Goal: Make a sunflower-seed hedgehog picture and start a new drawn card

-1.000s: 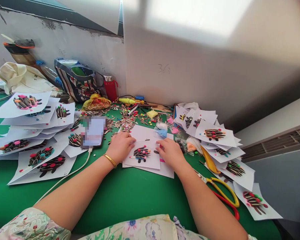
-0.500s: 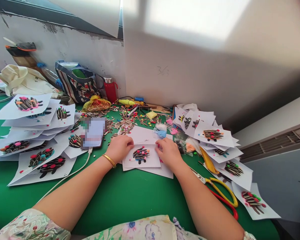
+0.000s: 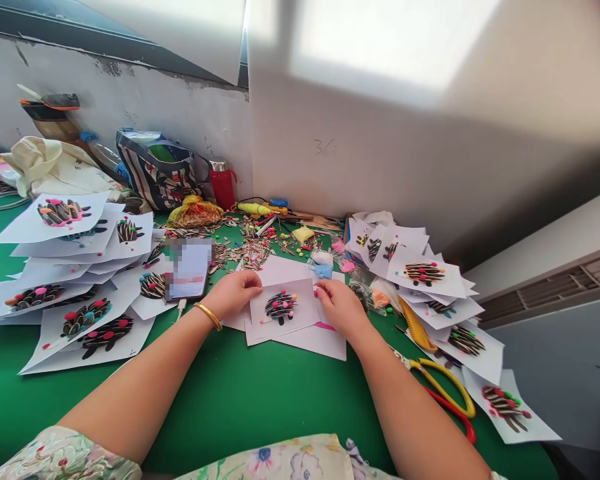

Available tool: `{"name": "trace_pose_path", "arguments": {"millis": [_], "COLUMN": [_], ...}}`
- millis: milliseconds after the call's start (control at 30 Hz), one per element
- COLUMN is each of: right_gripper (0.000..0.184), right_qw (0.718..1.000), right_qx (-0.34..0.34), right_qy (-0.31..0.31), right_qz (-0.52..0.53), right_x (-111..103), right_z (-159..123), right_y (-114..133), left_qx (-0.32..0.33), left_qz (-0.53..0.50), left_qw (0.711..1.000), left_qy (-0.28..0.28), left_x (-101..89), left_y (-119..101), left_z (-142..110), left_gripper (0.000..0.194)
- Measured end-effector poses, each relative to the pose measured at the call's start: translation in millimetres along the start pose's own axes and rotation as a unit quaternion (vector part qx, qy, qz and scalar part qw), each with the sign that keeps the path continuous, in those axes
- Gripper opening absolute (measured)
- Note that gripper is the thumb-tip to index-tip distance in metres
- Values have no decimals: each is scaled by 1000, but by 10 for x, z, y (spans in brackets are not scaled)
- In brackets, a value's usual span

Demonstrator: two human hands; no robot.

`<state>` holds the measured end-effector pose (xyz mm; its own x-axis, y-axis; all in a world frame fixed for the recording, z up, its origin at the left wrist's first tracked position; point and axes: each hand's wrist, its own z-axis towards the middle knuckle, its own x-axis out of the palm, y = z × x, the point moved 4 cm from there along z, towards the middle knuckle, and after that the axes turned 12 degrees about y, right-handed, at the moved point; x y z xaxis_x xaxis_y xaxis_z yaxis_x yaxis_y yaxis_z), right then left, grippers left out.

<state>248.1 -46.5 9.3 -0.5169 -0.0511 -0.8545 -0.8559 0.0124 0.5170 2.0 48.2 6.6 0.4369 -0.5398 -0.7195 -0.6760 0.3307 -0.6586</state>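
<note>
Over white sheets (image 3: 325,345), pinching a seed-decorated card (image 3: 283,309) near its far corners with left hand (image 3: 235,291) and right hand (image 3: 344,308), apparently to leave its middle untouched.

Reaches both forearms (image 3: 153,375) inward over the bench (image 3: 260,393) from its near edge; holds left hand (image 3: 234,293) and right hand (image 3: 343,308) apart, fingertips facing each other, knuckles up, fingers curled into pinches.

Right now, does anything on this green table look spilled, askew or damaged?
Yes: loose seeds lie scattered toward the back of the green table, in no container, so they look spilled. The stacked cards on the left sit askew, fanned at differing angles. The card in front of you shows no clear damage.
</note>
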Motion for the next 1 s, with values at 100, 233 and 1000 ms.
{"name": "trace_pose_path", "arguments": {"millis": [100, 233, 1000], "right_gripper": [29, 28, 35], "right_qw": [999, 975, 754], "right_qx": [5, -8, 63], "right_qy": [6, 52, 69], "right_qz": [54, 218, 650], "right_x": [9, 46, 131], "right_z": [-8, -18, -54], "right_y": [1, 9, 67], "left_qx": [2, 6, -14], "left_qz": [-36, -96, -540], "left_qw": [999, 995, 840], "left_qy": [0, 2, 45], "left_x": [-27, -54, 198], "left_y": [16, -1, -301], "left_z": [3, -16, -164], "left_gripper": [24, 28, 31]}}
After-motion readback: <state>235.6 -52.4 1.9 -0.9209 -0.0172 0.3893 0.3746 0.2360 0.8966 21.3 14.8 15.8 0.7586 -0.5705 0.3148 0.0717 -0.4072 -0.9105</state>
